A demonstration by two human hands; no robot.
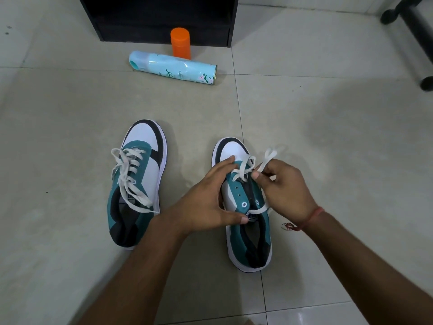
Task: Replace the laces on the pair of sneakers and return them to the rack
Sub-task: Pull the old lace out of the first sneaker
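Note:
Two teal, white and black sneakers stand on the tiled floor, toes pointing away from me. The left sneaker (138, 184) is laced with a white lace whose ends lie loose over its side. The right sneaker (248, 233) has a white lace (243, 168) only through its front eyelets. My left hand (206, 200) grips this shoe's left side, thumb by the tongue. My right hand (283, 186) pinches one end of that lace just right of the eyelets; the other end runs under my right hand.
A light blue spray can (173, 68) lies on its side farther ahead, with an orange cylinder (180, 43) upright behind it. A black rack (159, 17) stands at the back. A black chair base (412, 31) is at the upper right.

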